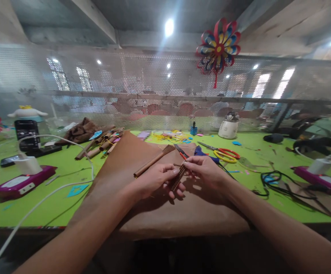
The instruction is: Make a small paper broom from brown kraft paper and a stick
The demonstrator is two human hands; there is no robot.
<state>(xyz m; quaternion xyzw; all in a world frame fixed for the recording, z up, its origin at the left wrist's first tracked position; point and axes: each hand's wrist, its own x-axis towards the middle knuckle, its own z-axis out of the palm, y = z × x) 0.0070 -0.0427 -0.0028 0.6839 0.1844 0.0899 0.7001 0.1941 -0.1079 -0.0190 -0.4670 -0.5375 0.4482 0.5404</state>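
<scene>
Over a large brown sheet point(165, 220), my left hand point(162, 179) is closed around a narrow brown bundle point(178, 177) with dark lengthwise lines, which looks like pleated paper. The fingers of my right hand point(204, 169) pinch its upper end. The bundle slants up to the right between both hands. Just beyond it lie a red-handled tool point(180, 151) and a dark blue object point(202, 153), partly hidden by my right hand. A brown rolled piece point(154, 161) rests on the sheet near my left hand.
Scissors point(225, 153) with red and yellow handles lie at the right back. Brown rolls point(104, 144) are piled at the left back. Purple power strips point(25, 184) with cables stand on both sides of the green table point(62, 213). A white bottle point(228, 126) stands behind.
</scene>
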